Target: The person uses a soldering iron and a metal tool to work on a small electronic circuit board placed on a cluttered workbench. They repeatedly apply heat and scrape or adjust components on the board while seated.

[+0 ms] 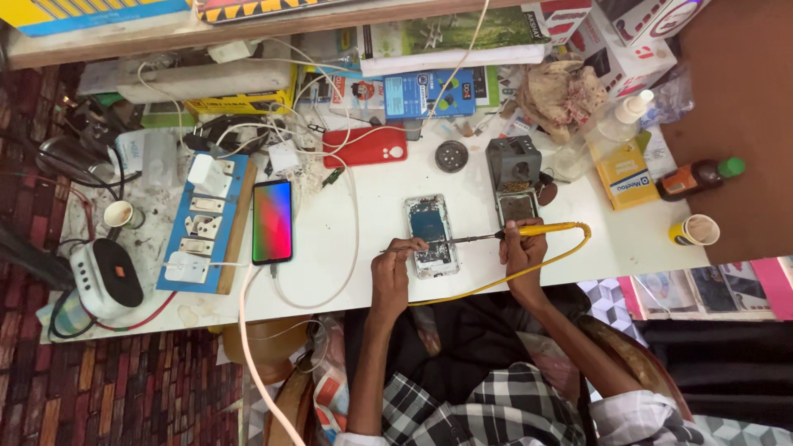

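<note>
- Right hand (522,250) is clamped on a yellow-handled soldering iron (529,232), tip pointing to 9 o'clock over the opened phone (431,234).
- Left hand (391,272), fingers pinched together on a thin wire (396,247), rests at the phone's 8 o'clock.

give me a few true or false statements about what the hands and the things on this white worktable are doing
1. The right hand holds a yellow-handled soldering iron. True.
2. The opened phone with its back cover off lies under the iron's tip. True.
3. The left hand rests on the red phone case. False: it is at the opened phone, holding a thin tool; the case lies apart.
4. The phone with the lit colourful screen is dark. False: its screen glows.
5. The yellow paper cup stands on the white table. True.
</note>
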